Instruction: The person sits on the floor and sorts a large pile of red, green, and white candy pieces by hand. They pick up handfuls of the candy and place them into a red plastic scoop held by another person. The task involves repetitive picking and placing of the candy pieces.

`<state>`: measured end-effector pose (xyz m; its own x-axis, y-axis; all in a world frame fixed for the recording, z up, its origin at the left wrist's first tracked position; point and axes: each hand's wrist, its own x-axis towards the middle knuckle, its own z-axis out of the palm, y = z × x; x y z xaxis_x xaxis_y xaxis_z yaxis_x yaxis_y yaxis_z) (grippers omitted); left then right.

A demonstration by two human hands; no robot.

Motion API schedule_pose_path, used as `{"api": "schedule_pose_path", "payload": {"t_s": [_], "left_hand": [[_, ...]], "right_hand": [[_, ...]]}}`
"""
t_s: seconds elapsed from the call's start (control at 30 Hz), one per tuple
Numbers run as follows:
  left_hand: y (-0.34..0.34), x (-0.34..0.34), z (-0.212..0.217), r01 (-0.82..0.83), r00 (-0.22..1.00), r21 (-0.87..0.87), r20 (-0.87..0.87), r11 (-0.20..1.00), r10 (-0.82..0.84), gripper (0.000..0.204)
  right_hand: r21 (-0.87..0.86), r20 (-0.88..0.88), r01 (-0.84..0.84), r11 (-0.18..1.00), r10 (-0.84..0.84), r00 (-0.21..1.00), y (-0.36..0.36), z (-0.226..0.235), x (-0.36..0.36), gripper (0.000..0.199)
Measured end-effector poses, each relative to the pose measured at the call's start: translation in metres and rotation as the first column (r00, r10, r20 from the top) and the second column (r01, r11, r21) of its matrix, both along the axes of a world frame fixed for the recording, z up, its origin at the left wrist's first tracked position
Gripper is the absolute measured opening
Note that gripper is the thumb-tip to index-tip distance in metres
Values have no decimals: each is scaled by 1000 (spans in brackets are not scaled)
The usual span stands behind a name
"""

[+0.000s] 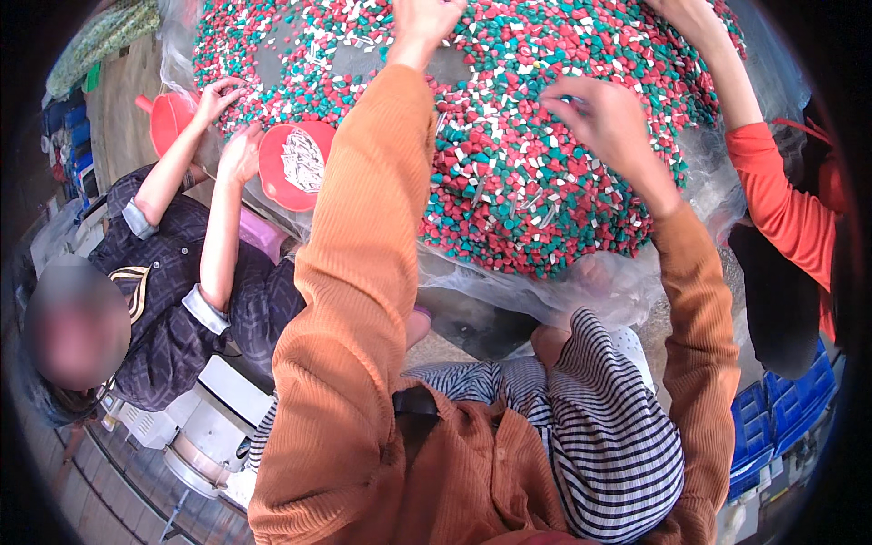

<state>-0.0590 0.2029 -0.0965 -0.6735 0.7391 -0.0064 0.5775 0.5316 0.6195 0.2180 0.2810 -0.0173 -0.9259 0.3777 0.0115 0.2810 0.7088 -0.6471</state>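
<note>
A wide heap of small red, green and white pieces point(509, 182), seemingly plastic, is spread over a sheet of clear plastic point(581, 286). A few slender pale strips lie among them. My left hand point(425, 25) reaches to the far side of the heap, beside a bare grey patch. Its fingers look bent together at the picture's top edge, and whatever they may hold is hidden. Above the heap's right part hovers my right hand point(616, 127). Its thumb and forefinger are curved with a gap between them, and nothing shows there.
At left a co-worker's hand point(241, 154) is at a red dipper point(282, 186) holding slender white pieces; their other hand point(218, 98) is near another red dipper point(171, 123). Another person's arm point(727, 73) reaches in at right. Blue crates point(772, 418) stand at lower right.
</note>
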Motion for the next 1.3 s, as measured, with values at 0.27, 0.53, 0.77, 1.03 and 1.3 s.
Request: {"api": "schedule_pose_path", "payload": {"t_s": [0.27,0.53,0.77,1.03,1.3], "left_hand": [[-103,37,69,-483,275,415,908,771,-317,26],[-142,103,62,-108,987,-465,58,879,152,35],[-146,90,61,-416,433,122,898,901,79,23],[-148,89,113,-235,374,319,902,918,-218,19],[-142,149,101,395,660,-130,729,909,-183,30]], "right_hand": [[313,71,-176,933,162,984,-20,-47,-55,13],[336,-107,-93,937,135,985,-14,-30,-20,14],[171,-11,-598,783,608,794,-88,-19,-1,12],[-131,4,-262,956,265,964,-63,1,9,18],[-945,-1,52,324,-161,987,13,18,68,7]]}}
